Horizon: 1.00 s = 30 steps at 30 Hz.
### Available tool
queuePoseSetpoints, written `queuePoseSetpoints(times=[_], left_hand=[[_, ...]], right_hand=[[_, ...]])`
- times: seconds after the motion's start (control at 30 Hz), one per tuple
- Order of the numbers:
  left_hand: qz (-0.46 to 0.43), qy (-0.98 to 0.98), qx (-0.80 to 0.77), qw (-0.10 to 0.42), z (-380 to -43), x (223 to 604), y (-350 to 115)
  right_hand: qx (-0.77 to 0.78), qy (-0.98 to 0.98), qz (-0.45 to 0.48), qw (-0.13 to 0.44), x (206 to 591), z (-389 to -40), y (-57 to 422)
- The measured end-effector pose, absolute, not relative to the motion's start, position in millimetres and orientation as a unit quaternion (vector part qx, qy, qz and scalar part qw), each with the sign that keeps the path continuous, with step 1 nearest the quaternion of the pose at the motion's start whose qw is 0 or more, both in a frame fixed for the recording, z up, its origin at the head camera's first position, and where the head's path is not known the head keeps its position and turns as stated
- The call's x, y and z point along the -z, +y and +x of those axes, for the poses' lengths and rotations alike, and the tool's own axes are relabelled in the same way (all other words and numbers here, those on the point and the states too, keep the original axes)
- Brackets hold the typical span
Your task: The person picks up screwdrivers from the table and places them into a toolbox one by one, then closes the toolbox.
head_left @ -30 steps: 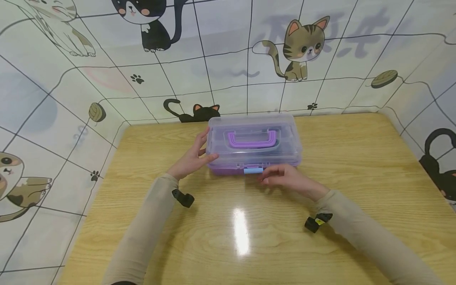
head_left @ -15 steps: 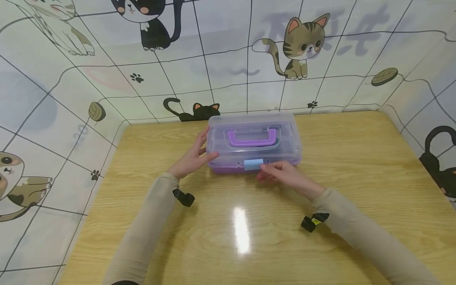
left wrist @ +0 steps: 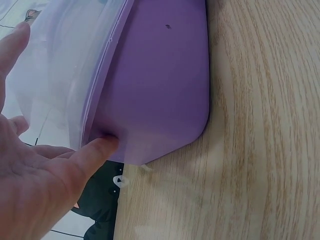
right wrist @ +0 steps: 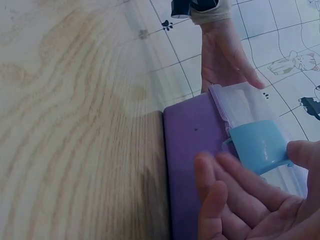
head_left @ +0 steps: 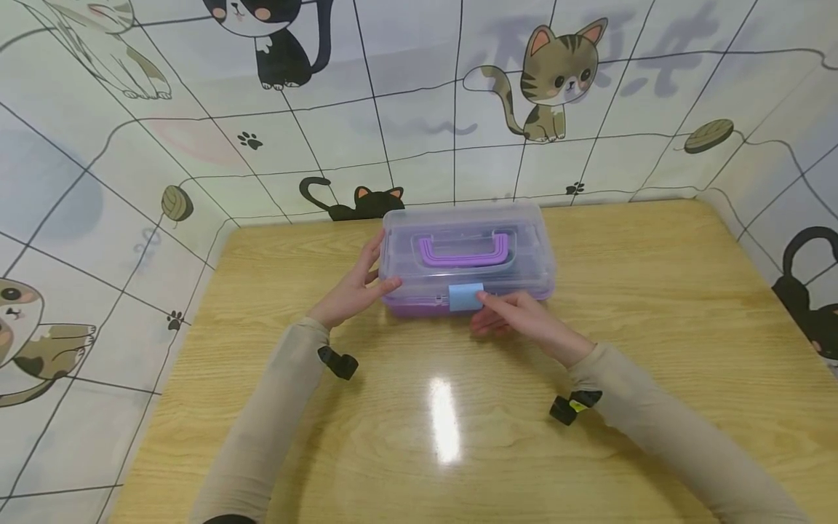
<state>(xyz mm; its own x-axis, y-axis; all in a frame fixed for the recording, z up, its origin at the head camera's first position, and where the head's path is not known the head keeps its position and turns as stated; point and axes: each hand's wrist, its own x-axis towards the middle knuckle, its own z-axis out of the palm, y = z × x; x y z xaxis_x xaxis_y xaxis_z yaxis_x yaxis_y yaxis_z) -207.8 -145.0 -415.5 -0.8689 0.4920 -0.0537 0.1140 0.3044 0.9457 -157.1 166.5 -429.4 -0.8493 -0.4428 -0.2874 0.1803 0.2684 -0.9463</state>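
A purple storage box (head_left: pixel 419 307) with a translucent lid (head_left: pixel 524 251) and purple handle (head_left: pixel 463 256) stands on the table. Its blue latch (head_left: pixel 466 297) is tilted up at the front, broad face showing. At the box's left end is my left hand (head_left: pixel 350 295), thumb by the front corner and fingers spread along the side; one fingertip (left wrist: pixel 107 144) touches the purple base below the lid rim. My right hand (head_left: pixel 527 320) has its thumb (right wrist: pixel 302 152) against the latch's edge. The other fingers (right wrist: pixel 245 185) hang loosely before the base, apart from the latch.
The wooden table (head_left: pixel 366 437) runs up to a cloth backdrop (head_left: pixel 419 109) with a grid and cartoon cats. That backdrop rises behind the box and on both sides. The box stands near the table's back edge.
The blue latch has swung upward, its face looking taller than before. My right hand has shifted slightly left, its thumb rising with the latch. My left hand and the box have stayed put.
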Motion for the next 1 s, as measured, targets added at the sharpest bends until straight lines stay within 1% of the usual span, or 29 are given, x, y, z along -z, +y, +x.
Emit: queuePoseSetpoints(times=[0.37,0.73,0.8,1.0], left_hand=[[0.195,0.792,-0.555,0.163,-209.5,420.8,-146.9],[0.192,0.787,-0.561,0.168,-210.8,420.1,-145.4],[0.192,0.786,-0.563,0.17,-210.4,418.0,-144.7],[0.19,0.784,-0.563,0.177,-199.1,395.1,-139.5]], right_hand=[[0.644,0.705,-0.022,0.297,430.0,-153.8,162.2],[0.654,0.705,0.034,0.272,432.5,-153.1,155.0],[0.652,0.707,0.04,0.272,434.1,-153.1,154.6],[0.645,0.709,0.05,0.28,438.5,-152.6,154.3]])
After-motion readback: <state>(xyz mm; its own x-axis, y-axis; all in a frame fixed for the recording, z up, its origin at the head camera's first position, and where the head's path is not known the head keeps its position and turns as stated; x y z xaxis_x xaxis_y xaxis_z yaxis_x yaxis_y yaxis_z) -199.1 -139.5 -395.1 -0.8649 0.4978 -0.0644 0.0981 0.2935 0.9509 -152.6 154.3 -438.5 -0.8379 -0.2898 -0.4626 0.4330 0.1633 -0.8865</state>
